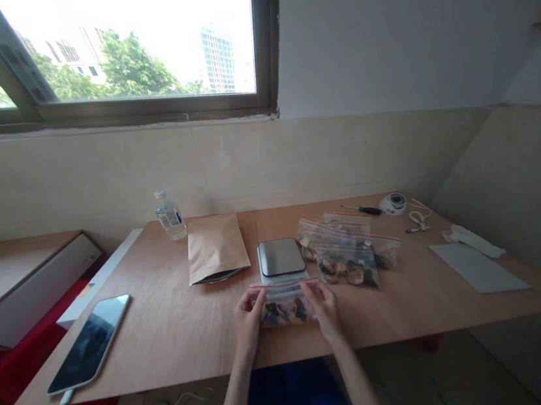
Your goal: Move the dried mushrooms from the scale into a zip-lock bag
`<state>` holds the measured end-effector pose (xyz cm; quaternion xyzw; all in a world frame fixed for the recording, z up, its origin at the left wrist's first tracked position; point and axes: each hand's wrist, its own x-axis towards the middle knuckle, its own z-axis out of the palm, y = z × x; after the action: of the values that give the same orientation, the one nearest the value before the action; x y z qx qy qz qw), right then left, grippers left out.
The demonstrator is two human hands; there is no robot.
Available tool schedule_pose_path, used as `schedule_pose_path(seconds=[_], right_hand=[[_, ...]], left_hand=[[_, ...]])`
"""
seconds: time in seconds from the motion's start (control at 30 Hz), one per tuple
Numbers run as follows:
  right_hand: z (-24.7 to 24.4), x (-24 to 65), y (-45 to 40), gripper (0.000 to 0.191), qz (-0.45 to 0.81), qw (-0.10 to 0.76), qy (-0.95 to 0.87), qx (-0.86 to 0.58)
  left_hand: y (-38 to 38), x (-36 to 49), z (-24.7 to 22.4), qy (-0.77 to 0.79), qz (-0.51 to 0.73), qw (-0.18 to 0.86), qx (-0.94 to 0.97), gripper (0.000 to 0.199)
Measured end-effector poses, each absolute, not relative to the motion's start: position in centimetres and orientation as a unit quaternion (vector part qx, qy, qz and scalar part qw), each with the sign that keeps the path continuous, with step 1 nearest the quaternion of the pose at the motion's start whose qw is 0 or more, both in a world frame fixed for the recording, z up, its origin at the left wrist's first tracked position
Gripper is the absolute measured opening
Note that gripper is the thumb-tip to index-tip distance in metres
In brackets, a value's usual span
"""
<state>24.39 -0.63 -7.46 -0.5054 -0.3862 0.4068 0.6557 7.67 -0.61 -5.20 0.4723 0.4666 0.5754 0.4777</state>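
A clear zip bag (pixel 286 312) with a red seal strip stands between my hands near the table's front edge, dark and brown dried pieces inside it. My left hand (pixel 249 317) pinches the bag's left top corner between thumb and fingers. At the right top corner, my right hand (pixel 324 304) pinches the same strip. Just behind the bag sits a small kitchen scale (pixel 281 257) with a bare metal plate. To its right lie several zip bags (pixel 347 265), overlapping, with what look like dried mushrooms in them.
A brown paper pouch (pixel 216 245) lies left of the scale, beside a water bottle (pixel 170 216). A phone (pixel 90 343) on a cable is at front left. Far right hold a screwdriver (pixel 369 210), a white dome camera (pixel 393 204) and a white sheet (pixel 478 267).
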Motion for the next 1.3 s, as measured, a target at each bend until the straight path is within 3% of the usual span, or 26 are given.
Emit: schedule_pose_path(seconds=[0.97, 1.1, 1.2, 1.3], right_hand=[[-7.4, 24.1, -0.8, 0.033, 0.433, 0.624, -0.422, -0.496], [-4.9, 24.8, -1.3, 0.035, 0.276, 0.611, -0.514, -0.535], [-1.7, 24.8, -1.4, 0.023, 0.095, 0.501, -0.67, -0.54], [1.0, 24.2, -0.8, 0.011, 0.06, 0.325, -0.807, -0.489]], left_hand=[[-0.8, 7.8, -5.0, 0.467, 0.562, 0.49, 0.475, 0.03], [-0.8, 7.9, -5.0, 0.467, 0.569, 0.483, 0.474, 0.03], [-0.8, 8.0, -5.1, 0.46, 0.572, 0.483, 0.478, 0.03], [-0.8, 8.0, -5.1, 0.45, 0.573, 0.483, 0.485, 0.029]])
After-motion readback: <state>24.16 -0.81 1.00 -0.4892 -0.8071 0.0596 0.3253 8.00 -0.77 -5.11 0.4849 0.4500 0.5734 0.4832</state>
